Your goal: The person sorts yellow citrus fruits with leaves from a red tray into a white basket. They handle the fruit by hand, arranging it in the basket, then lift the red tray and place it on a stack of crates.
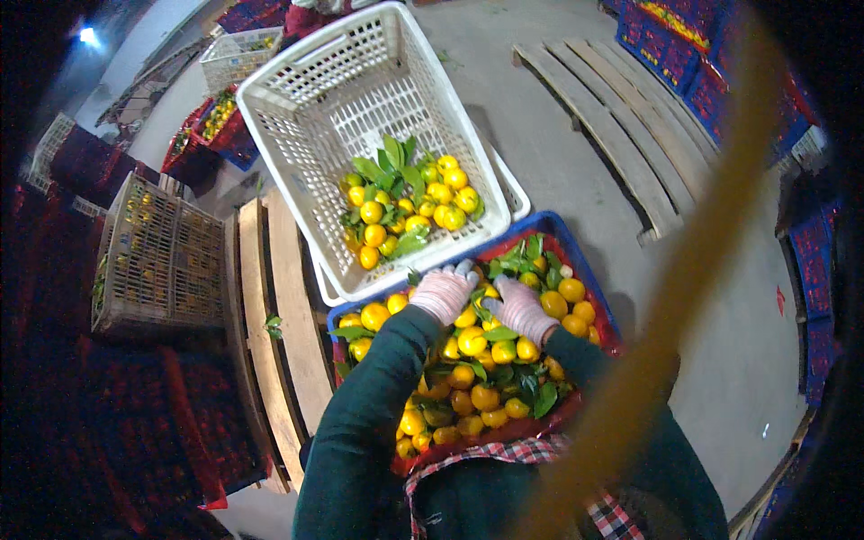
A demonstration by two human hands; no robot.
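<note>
My left hand (447, 293), in a striped pink-and-grey glove, lies on the fruit at the far side of a blue crate (557, 226). My right hand (523, 309), gloved the same way, reaches down among the fruit and leaves just right of it. Both sets of fingertips are partly hidden, so I cannot tell whether either hand grips a fruit. Orange citrus fruits (471, 341) with green leaves fill the crate, which has a red plastic liner (520, 426). Against its far edge stands a tilted white plastic crate (426, 260), with leafy citrus fruits (442, 194) gathered at its near end.
Wooden pallets lie on the left (287, 297) and at the upper right (607, 101). A slatted crate of fruit (162, 256) stands on the left. Stacked blue crates (665, 50) line the right. A blurred brown strip (675, 304) crosses close to the camera.
</note>
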